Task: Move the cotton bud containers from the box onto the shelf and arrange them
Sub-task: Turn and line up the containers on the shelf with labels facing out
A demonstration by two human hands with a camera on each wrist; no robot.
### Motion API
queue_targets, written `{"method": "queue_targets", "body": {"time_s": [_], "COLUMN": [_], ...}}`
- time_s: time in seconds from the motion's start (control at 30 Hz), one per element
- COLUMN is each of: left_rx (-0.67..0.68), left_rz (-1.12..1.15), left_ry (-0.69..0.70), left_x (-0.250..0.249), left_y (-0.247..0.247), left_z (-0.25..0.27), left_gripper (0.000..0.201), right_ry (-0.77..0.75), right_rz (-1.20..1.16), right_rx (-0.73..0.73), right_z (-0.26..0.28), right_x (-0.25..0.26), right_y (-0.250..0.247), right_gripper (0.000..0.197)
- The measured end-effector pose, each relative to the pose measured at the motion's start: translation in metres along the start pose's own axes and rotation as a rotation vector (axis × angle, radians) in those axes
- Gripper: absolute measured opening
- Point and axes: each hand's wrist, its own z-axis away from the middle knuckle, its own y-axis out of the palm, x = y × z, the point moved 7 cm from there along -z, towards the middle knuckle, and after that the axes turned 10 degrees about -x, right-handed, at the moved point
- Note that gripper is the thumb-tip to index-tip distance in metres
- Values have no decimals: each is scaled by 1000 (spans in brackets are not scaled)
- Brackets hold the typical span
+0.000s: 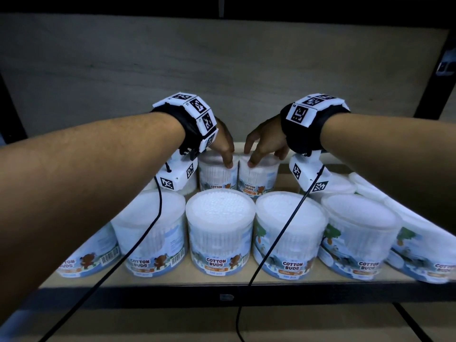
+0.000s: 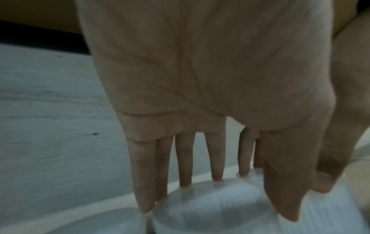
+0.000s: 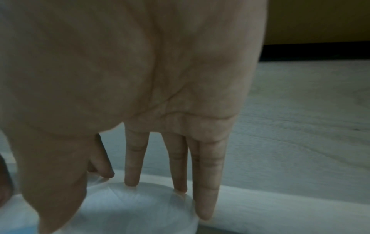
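Two rows of clear round cotton bud containers with bear labels stand on the wooden shelf (image 1: 195,280). My left hand (image 1: 225,154) reaches over the front row and grips the lid of a back-row container (image 1: 218,176) from above, thumb on the near rim and fingers over the far rim. My right hand (image 1: 265,156) grips the neighbouring back-row container (image 1: 257,177) the same way. The two containers stand upright and touch side by side. In the left wrist view the fingers (image 2: 185,166) straddle the lid (image 2: 210,205). In the right wrist view the fingers (image 3: 132,166) straddle the other lid (image 3: 130,205).
Several containers fill the front row (image 1: 220,230), close under my forearms. More stand at the back left, behind the wrist camera, and at the back right (image 1: 345,186). A grey back panel (image 1: 222,70) closes the shelf. Black frame posts stand at both sides. Cables hang from my wrists.
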Motion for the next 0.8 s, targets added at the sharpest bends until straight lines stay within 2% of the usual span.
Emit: {"method": "queue_targets", "body": {"time_s": [0.57,0.8], "left_rx": [32,60], "left_rz": [-19,-12], "left_ry": [37,49], "left_x": [-12,-20], "left_y": [-9,-11], "left_z": [33,48], "left_gripper": [59,58], "right_ry": [-46,-64], "right_rz": [38,66], "right_rx": [28,68], "right_z": [20,35], "right_x": [-3,-4], "right_y": [4,4], "right_gripper": [57,51]}}
